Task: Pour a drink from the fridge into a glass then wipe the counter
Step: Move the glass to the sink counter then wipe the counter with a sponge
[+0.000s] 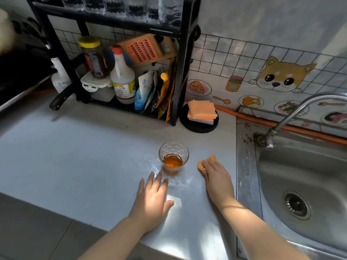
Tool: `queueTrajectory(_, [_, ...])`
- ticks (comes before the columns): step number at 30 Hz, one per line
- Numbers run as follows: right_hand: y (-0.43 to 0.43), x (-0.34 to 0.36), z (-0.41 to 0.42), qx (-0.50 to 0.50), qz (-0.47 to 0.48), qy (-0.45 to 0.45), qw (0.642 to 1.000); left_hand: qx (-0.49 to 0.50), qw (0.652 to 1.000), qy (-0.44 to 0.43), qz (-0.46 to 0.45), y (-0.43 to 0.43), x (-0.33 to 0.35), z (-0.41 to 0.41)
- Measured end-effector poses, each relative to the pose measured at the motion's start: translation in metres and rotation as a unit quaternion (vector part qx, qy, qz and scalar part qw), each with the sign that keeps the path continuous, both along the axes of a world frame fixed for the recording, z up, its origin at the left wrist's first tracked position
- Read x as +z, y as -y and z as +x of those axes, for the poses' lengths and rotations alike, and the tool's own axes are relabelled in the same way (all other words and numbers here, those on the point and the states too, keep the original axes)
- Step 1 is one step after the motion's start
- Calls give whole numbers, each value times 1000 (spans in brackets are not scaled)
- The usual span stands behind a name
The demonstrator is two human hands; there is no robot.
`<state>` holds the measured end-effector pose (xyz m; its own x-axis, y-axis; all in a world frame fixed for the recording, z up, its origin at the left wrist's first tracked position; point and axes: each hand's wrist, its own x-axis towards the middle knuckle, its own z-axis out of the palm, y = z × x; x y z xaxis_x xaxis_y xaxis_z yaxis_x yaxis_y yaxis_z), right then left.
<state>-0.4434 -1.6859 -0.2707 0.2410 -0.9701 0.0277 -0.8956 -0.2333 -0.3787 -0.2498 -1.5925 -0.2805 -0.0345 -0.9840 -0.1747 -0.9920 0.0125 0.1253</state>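
A clear dimpled glass (173, 155) holding a little amber drink stands on the grey counter (84, 166). Wet smears shine on the counter to the glass's left and in front of it. My right hand (217, 175) lies flat on an orange cloth (205, 162), pressing it to the counter just right of the glass; most of the cloth is hidden under the palm. My left hand (154, 194) rests on the counter in front of the glass, fingers spread, holding nothing.
A black rack (180, 72) with bottles, jars and packets stands at the back. A folded stack of cloths (201, 111) lies on a round black pad beside it. A steel sink (300, 184) with a tap (293, 117) fills the right side.
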Motion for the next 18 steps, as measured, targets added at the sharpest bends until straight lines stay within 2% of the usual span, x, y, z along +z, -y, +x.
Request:
queueTrajectory(2, [-3,11,-5,5,16,-2,1000,4,999,-30,22,-1,8,-6])
queueTrajectory(4, [-11,22,-12,-6,24,9,1000,-26,999,-39,2,-6,12,-13])
queueTrajectory(7, [-23,35,-26,-32,62,23,997,-66,997,-16,-19,-8,21,-24])
queueTrajectory(10, [-41,48,-46,-34,55,56,996,-120,992,-10,-26,1,48,-40])
queueTrajectory(11, [-51,55,-52,-54,45,76,995,-139,990,-5,-17,5,59,-46])
queueTrajectory(13, [-70,65,-72,-116,-39,25,992,-177,984,-26,8,11,83,-67])
queueTrajectory(14, [-81,70,-84,-141,-41,11,989,-198,980,-28,-3,14,91,-77])
queueTrajectory(16, [-99,94,-108,-218,-87,43,971,-231,972,-39,-18,19,101,-104])
queueTrajectory(17, [-107,101,-122,-215,-143,28,966,-250,967,-45,-35,19,106,-119])
queueTrajectory(18, [-120,110,-136,-210,-140,0,968,-265,962,-55,-30,17,107,-134])
